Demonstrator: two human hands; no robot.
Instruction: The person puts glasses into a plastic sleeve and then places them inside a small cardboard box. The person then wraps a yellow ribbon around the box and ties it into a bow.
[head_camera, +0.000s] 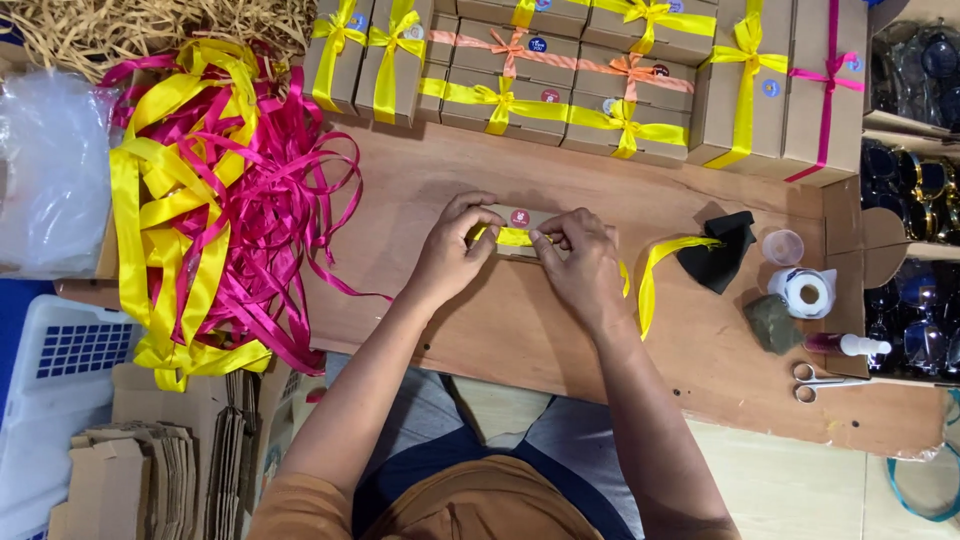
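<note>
A small brown cardboard box (520, 218) with a round sticker lies on the wooden tabletop (520, 320) in the middle. A yellow ribbon (655, 270) runs across the box and trails off to the right. My left hand (455, 250) pinches the ribbon at the box's left part. My right hand (580, 255) pinches the ribbon at the box's right part, fingertips close to those of the left. The box is mostly hidden under both hands.
Finished boxes tied with yellow, orange and pink bows (600, 70) line the back. A heap of pink and yellow ribbons (215, 210) lies left. A black cloth (720, 250), tape roll (805, 292), small bottle (850, 345) and scissors (820, 380) sit right. Flat cartons (150, 470) lie lower left.
</note>
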